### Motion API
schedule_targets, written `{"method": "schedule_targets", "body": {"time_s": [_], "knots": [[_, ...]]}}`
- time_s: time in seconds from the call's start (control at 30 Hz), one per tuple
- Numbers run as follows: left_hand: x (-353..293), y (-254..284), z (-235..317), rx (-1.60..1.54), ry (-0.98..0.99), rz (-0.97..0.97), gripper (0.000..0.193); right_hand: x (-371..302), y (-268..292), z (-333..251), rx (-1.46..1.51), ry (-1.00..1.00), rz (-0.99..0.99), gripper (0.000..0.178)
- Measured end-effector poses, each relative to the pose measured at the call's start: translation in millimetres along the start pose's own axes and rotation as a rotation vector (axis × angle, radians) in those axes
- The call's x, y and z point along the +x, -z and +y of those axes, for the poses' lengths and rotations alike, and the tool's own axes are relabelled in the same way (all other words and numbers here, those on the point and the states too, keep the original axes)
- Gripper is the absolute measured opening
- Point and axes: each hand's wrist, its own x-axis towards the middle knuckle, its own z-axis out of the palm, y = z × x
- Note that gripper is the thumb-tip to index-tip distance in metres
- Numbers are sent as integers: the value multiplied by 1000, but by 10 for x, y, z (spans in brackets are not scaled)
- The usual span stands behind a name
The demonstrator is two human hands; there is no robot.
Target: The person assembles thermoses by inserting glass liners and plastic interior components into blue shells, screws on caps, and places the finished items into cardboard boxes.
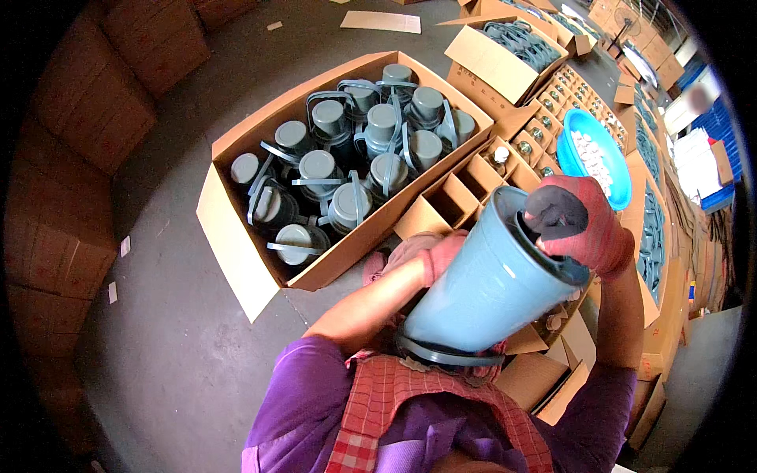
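A blue-grey thermos flask casing point(481, 276) lies tilted across my front, its open mouth up and to the right and a dark ring at its lower end. My left hand point(441, 256), in a reddish glove, is closed against the far side of the casing; its fingers are mostly hidden. At the casing's mouth, my right hand point(579, 221) is curled into a fist in a red glove with dark-coated fingers. Whatever the right fingers grip inside the rim is out of sight.
Left of the casing stands an open carton point(339, 272) full of similar flasks with handles. Beyond my hands are a divided cardboard box point(449, 197) and a blue basin point(566, 154) of small white pieces. A carton point(489, 63) holds grey-blue handles. Stacked cartons point(63, 213) line the left.
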Motion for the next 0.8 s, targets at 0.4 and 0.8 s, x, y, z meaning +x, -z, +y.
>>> {"method": "schedule_targets", "body": {"time_s": [0.4,0.8], "knots": [[-944,337,-162,149,143,808,31,-1210,-1615,831,691,-218,131,91],[-542,711,-275,-1210,271,1167,16,-1217,-2057,1005,-45,-580,603,59]]}}
